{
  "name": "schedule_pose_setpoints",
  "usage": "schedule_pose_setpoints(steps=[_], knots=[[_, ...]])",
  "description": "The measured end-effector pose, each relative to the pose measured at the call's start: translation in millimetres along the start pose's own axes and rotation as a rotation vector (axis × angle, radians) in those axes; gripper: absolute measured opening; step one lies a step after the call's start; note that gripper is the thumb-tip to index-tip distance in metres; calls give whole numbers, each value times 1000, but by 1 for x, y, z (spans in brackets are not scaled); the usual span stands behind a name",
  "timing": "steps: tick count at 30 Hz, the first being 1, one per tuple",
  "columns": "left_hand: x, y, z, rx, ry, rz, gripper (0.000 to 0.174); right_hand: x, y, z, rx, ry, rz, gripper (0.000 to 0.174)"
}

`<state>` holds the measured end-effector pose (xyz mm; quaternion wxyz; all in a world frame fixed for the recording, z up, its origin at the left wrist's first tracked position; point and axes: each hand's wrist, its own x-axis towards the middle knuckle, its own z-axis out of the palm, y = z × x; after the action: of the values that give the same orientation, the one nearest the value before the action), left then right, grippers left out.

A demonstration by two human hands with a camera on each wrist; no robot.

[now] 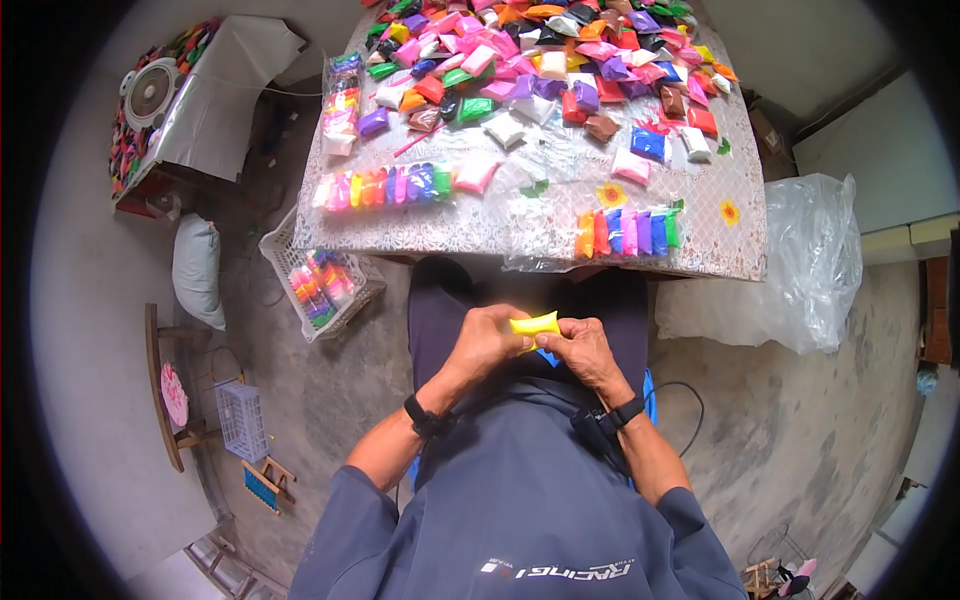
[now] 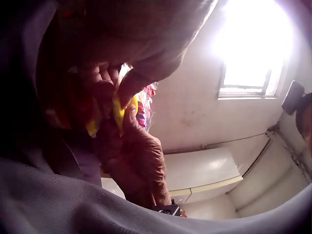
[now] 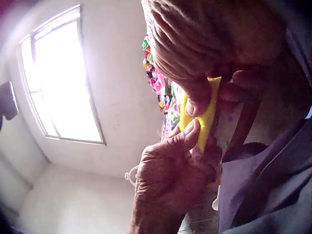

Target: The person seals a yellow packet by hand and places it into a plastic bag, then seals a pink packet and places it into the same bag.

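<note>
A small yellow packet (image 1: 535, 324) is held between both hands above the lap, just off the table's front edge. The left hand (image 1: 487, 338) pinches its left end, and the right hand (image 1: 584, 348) pinches its right end. In the right wrist view the thumbs press on the face of the yellow packet (image 3: 207, 114), their tips close together. The left wrist view shows the yellow packet (image 2: 118, 113) in shadow, partly covered by fingers. A bit of blue shows just below the hands in the head view; what it is I cannot tell.
The table (image 1: 400, 236) bears a heap of coloured packets (image 1: 520, 60), a row in clear wrap (image 1: 385, 187) at left and another row (image 1: 628, 232) at right front. A white basket (image 1: 362, 306) with packets stands on the floor at left; a large plastic bag (image 1: 800, 270) lies at right.
</note>
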<state>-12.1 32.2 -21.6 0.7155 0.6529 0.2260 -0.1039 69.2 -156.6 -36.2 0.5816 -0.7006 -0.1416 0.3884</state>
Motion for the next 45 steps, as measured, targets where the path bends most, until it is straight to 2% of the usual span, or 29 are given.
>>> schedule_pose_setpoints(steps=[2,4,5,10,11,13,15,17,19,21,22,23,24,25,26,27,28,29,31,34,36,38,39,41,42,43,45], knots=[[-3,4,2,4,17,-1,26,-5,-12,3,99,18,-31,23],[-6,4,6,68,100,139,29,-8,-21,6,199,36,-58,21],[-7,5,6,68,101,138,29,-7,-22,6,220,47,-86,20],[-10,10,3,-170,9,140,25,-7,-26,-1,193,48,-128,19],[-10,11,3,-169,9,139,25,-7,-26,-2,187,32,-82,19],[-10,13,3,-359,22,112,27,-7,-21,-4,181,15,-36,19],[-10,11,1,-343,33,138,29,-4,-12,-3,429,-41,43,23],[-11,9,-3,-327,43,163,32,-5,-12,-2,475,-51,54,25],[-14,14,-6,-293,68,106,31,-5,-14,0,519,-60,63,28],[-15,23,-4,-284,70,143,31,-5,-15,2,692,-75,179,34],[-16,28,-3,-274,72,180,31,-5,-17,2,691,-77,179,34],[-16,28,0,-274,74,179,31,-6,-20,2,830,-133,244,34],[-15,29,4,-304,54,230,33,-7,-21,1,968,-189,309,35],[-15,28,6,-334,34,280,34,-7,-19,1,968,-189,309,35],[-13,21,2,-316,-42,268,35,-7,-17,1,1049,-241,379,35],[-12,18,1,-317,-42,266,35,-7,-15,1,1129,-295,448,36],[-11,15,0,-286,-105,261,33,-8,-15,3,1159,-286,516,37],[-10,13,0,-255,-169,256,32,-8,-10,3,1159,-286,517,37],[-8,7,2,-254,-157,291,29,-6,-1,4,1269,-452,521,30],[-6,-1,4,-335,-127,253,25,-6,10,4,1244,-488,553,38],[-6,-3,7,-392,-15,150,22,-7,10,4,1235,-528,571,41],[-9,1,12,-424,41,115,19,-12,3,4,893,-324,528,48],[-9,4,14,-456,94,79,17,-13,2,6,893,-325,528,48],[-7,0,16,-470,127,58,17,-14,1,11,315,84,263,57],[-6,-4,17,-484,159,34,17,-17,2,7,216,91,179,55],[-5,-8,18,-484,155,32,17,-18,2,7,216,94,180,55],[-4,-13,18,-492,147,30,18,-19,-1,12,228,126,20,40]])
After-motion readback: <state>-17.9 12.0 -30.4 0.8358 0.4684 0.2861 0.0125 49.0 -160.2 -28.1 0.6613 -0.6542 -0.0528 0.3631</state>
